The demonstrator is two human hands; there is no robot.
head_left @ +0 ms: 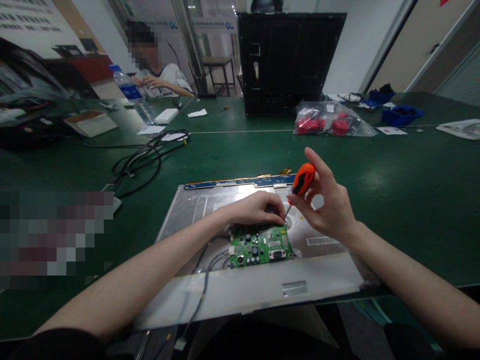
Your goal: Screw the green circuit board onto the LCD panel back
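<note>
A green circuit board (258, 245) lies on the metal back of a display panel (322, 272). My right hand (330, 205) grips an orange and black screwdriver (304, 179), tilted, with its tip down at the board's upper right corner. My left hand (258, 207) bends over the board's far edge, its fingers closed near the screwdriver tip. Whatever those fingers pinch is too small or hidden to make out. Grey cables (210, 275) run from the board's left side over the panel's near edge. Along the panel's far edge runs a narrow blue circuit strip (240, 182).
Black cables (150, 155) lie coiled at the left, near a water bottle (133, 95). A black monitor housing (288, 65) stands at the back, behind a plastic bag (330, 120) with red items. Blue trays (401, 115) sit back right. Another person (161, 75) sits across the table.
</note>
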